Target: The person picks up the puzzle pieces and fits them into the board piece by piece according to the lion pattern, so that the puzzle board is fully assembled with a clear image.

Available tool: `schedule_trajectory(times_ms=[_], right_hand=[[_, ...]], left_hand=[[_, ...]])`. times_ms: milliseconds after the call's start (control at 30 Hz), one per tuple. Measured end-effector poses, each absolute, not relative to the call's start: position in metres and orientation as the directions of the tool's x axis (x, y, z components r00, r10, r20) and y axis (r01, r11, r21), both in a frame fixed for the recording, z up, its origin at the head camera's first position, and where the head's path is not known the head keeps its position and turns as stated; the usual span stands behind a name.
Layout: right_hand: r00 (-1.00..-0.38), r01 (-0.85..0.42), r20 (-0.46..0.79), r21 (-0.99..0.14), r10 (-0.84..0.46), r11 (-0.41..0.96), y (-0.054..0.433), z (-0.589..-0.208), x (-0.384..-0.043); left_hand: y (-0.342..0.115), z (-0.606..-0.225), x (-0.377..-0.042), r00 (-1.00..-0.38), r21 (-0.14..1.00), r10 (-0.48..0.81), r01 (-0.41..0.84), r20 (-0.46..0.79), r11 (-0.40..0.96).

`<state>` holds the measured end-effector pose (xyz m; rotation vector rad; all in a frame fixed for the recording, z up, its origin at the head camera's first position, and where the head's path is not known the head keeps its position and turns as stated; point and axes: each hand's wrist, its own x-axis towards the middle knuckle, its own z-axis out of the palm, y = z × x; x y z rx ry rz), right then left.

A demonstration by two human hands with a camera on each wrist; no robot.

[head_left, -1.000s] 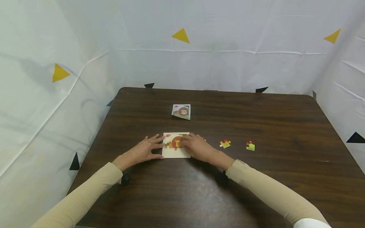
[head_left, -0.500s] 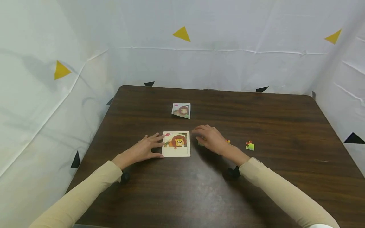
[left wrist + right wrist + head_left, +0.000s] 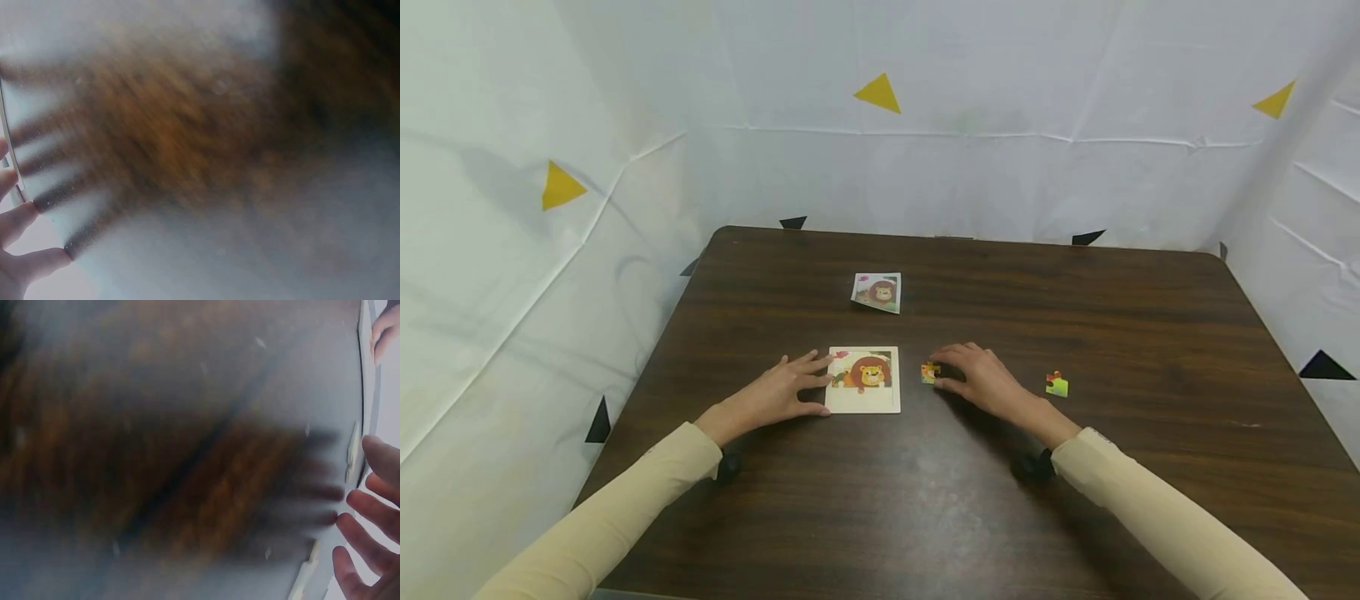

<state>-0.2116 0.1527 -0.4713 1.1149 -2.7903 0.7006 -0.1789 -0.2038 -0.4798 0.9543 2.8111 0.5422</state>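
Note:
A white square puzzle board lies flat on the table, its lion picture filled in across the upper part and a pale strip bare below. My left hand is spread at the board's left side, fingertips at its edge. To the right of the board lies a small puzzle piece. My right hand hovers low at that piece, thumb and fingertips by its right side. In the right wrist view the right fingers are spread apart. A green and red puzzle piece lies farther right.
A curled paper card with the same lion picture lies behind the board. The dark wooden table extends around everything, with white sheeting hanging behind it and along the sides.
My right hand has left the board and moved right, past the nearest piece, over where another piece lay. That nearest piece now shows again. The left hand has stayed at the board's edge.

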Motion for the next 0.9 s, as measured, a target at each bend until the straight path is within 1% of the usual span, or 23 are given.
schedule_trajectory(times_ms=[267,433,567,800,900], right_hand=[[-0.742,-0.66,0.207,-0.398,-0.638,0.638,0.148,-0.476,-0.21],[-0.726,-0.679,0.215,-0.369,-0.653,0.634,0.147,-0.478,-0.21],[-0.701,-0.707,0.235,-0.351,-0.673,0.614,0.144,-0.478,-0.21],[-0.635,-0.764,0.278,-0.366,-0.721,0.532,0.14,-0.481,-0.212],[-0.617,-0.78,0.283,-0.344,-0.734,0.523,0.14,-0.482,-0.213]], left_hand=[[-0.204,-0.481,-0.178,-0.802,0.379,0.597,0.547,-0.019,0.746],[-0.204,-0.481,-0.179,-0.81,0.378,0.585,0.531,-0.037,0.759],[-0.204,-0.481,-0.179,-0.817,0.366,0.574,0.518,-0.055,0.773],[-0.203,-0.482,-0.179,-0.819,0.354,0.571,0.516,-0.065,0.78],[-0.203,-0.48,-0.178,-0.821,0.351,0.566,0.508,-0.079,0.786]])
